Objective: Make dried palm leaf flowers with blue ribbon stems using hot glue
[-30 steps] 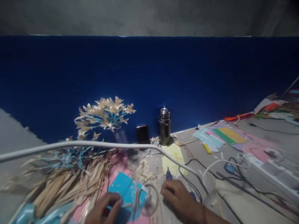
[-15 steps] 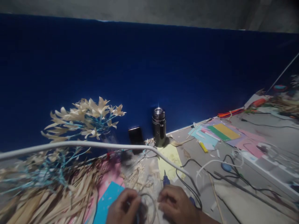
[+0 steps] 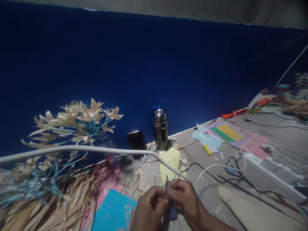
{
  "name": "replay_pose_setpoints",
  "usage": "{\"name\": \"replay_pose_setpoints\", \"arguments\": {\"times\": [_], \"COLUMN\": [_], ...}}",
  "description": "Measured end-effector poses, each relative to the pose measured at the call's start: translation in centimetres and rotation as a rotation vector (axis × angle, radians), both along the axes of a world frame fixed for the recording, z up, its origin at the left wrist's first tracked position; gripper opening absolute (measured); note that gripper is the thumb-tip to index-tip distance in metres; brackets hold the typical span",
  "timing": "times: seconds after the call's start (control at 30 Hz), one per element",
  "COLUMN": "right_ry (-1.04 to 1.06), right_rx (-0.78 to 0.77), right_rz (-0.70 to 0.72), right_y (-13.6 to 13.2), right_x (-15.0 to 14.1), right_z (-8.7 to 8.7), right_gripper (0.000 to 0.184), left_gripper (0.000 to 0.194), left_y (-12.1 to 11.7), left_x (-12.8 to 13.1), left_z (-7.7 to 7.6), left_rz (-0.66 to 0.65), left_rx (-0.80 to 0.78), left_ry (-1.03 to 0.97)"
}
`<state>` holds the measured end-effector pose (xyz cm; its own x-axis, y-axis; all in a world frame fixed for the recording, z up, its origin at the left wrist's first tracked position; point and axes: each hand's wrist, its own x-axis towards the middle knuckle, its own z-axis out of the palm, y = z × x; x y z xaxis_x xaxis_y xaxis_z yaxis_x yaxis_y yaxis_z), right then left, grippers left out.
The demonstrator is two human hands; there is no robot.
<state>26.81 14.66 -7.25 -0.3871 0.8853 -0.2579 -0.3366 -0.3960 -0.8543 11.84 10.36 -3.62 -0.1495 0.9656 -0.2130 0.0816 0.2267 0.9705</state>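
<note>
My left hand and my right hand meet low in the middle of the view, fingers curled and pinched together. Between them sits a small blue tool; its tip pokes up above the knuckles, and both hands close around it. A blue paper sheet lies on pink paper just left of my left hand. A yellow sheet lies just beyond the hands, with a white cable arcing across in front.
Straw-coloured paper flowers on blue stems and loose strips fill the left. A dark metal flask and a phone stand against the blue wall. Coloured paper sheets, black wires and a white power strip lie to the right.
My left hand left the blue sheet and moved right to join my right hand. Both hands rose and closed on the blue tool. The view shifted slightly right.
</note>
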Motion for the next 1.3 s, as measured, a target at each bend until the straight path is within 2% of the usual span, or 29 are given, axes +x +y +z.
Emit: {"name": "replay_pose_setpoints", "arguments": {"times": [0.03,0.07,0.13,0.17,0.27,0.43,0.57,0.63,0.7,0.77,0.87,0.93,0.97,1.03,1.07,1.13,1.2,1.3], "right_ry": [0.001,0.001,-0.007,-0.016,-0.058,-0.113,-0.112,-0.152,-0.21,-0.241,-0.271,-0.316,-0.349,-0.439,-0.524,-0.783,-0.88,-0.983], "right_rx": [-0.012,-0.013,0.016,0.036,0.08,0.067,0.06,0.091,0.139,0.183,0.287,0.353,0.372,0.39,0.428,0.552,0.58,0.63], "right_rz": [-0.022,-0.037,-0.045,-0.042,-0.039,-0.024,-0.046,-0.072,-0.09,-0.086,-0.003,0.043,0.056,0.068,0.071,0.038,0.017,-0.002], "right_y": [0.2,0.3,0.6,0.8,1.0,1.1,1.8,2.3,2.5,2.3,1.4,1.2,1.5,2.9,4.0,6.5,8.9,11.5], "right_x": [0.0,0.0,0.1,0.1,0.2,0.2,0.7,1.0,1.1,1.0,0.3,0.2,0.3,0.9,1.5,2.7,4.0,5.3], "right_z": [0.2,0.3,0.4,0.4,0.5,1.4,2.3,2.7,3.0,3.2,3.6,3.8,3.9,3.8,3.6,3.0,2.2,1.5], "right_gripper": [0.054,0.055,0.056,0.056,0.055,0.056,0.057,0.053,0.047,0.039,0.028,0.021,0.019,0.015,0.011,0.007,0.007,0.01], "left_gripper": [0.013,0.015,0.017,0.015,0.009,0.016,0.016,0.017,0.021,0.035,0.057,0.059,0.055,0.045,0.043,0.039,0.032,0.024], "left_y": [0.8,1.8,4.1,5.1,7.3,8.2,8.9,8.8,7.8,6.0,3.0,2.2,2.4,3.6,4.5,6.7,8.9,11.2], "left_x": [-0.9,-2.0,-4.7,-6.1,-9.0,-11.3,-13.2,-13.0,-11.3,-8.1,-3.3,-2.3,-2.8,-5.4,-7.2,-10.7,-13.3,-14.6], "left_z": [0.6,1.0,1.6,1.7,1.3,0.7,1.9,2.8,3.4,3.5,2.8,2.1,1.8,1.3,1.1,0.7,0.4,-0.1], "left_rz": [-0.05,-0.026,0.113,0.122,0.127,0.142,0.131,0.134,0.136,0.095,-0.032,-0.225,-0.238,-0.114,0.012,0.201,0.294,0.388], "left_rx": [0.035,0.085,0.162,0.161,0.11,0.132,0.15,0.159,0.18,0.191,0.062,0.019,0.011,0.003,0.021,0.049,0.07,0.096], "left_ry": [0.143,0.327,0.678,0.807,0.877,0.857,0.756,0.7,0.582,0.471,0.054,-0.082,-0.068,0.076,0.129,0.144,0.162,0.209]}}
